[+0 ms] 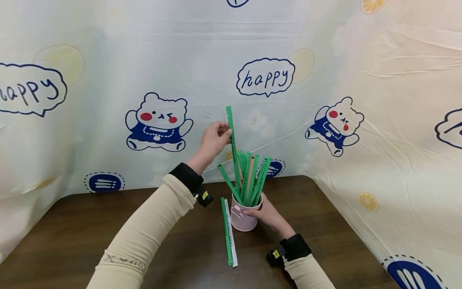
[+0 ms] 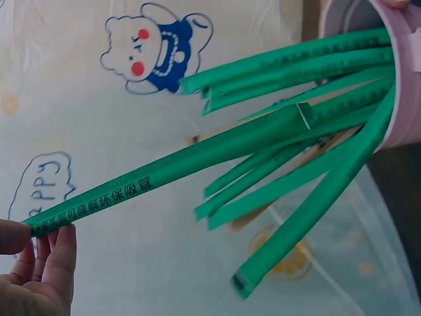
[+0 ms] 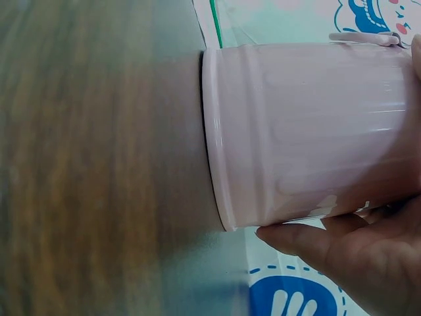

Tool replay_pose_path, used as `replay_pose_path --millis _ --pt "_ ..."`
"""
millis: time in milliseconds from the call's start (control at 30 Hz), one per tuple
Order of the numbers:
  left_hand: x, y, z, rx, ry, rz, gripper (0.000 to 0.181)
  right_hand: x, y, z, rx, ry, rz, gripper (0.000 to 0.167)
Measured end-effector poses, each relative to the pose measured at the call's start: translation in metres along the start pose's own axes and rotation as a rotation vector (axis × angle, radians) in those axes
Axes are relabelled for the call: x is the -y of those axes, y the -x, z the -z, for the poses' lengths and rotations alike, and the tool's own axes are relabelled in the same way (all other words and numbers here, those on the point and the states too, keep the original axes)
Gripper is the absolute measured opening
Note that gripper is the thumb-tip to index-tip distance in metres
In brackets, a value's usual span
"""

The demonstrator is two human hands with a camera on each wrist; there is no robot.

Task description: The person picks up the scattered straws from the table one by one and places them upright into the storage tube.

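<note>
My left hand (image 1: 215, 140) pinches a green paper-wrapped straw (image 1: 232, 132) near its upper part and holds it upright above the pink bucket (image 1: 243, 221). In the left wrist view, the straw's (image 2: 171, 168) far end overlaps the other straws, short of the bucket's rim (image 2: 395, 39). Several green-wrapped straws (image 2: 296, 227), with some tan ones among them, fan out of the bucket. My right hand (image 1: 268, 212) grips the bucket's side, thumb across its front. In the right wrist view the fingers (image 3: 309, 243) curl round the bucket wall (image 3: 316, 131); some are hidden behind it.
One green-wrapped straw (image 1: 226, 233) and a white-wrapped one (image 1: 232, 241) lie side by side on the brown table (image 1: 180, 241), left of the bucket. A printed cloth (image 1: 216, 48) hangs behind and along the table's right side.
</note>
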State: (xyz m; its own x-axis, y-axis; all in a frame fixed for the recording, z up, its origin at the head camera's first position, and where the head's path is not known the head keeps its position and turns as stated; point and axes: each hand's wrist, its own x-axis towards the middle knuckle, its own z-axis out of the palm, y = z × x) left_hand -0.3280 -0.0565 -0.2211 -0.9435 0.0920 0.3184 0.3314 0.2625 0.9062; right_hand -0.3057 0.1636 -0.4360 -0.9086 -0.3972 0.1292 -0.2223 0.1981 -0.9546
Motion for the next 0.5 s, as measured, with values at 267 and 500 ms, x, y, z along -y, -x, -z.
replay_pose_path --millis 267,500 --pt "0.036 0.011 -0.029 0.057 -0.096 -0.019 0.031 0.002 0.0 -0.002 -0.011 0.001 -0.012 0.093" --pt "0.058 0.021 -0.042 0.077 -0.169 -0.016 0.024 0.002 0.0 0.0 -0.003 -0.009 -0.002 0.094"
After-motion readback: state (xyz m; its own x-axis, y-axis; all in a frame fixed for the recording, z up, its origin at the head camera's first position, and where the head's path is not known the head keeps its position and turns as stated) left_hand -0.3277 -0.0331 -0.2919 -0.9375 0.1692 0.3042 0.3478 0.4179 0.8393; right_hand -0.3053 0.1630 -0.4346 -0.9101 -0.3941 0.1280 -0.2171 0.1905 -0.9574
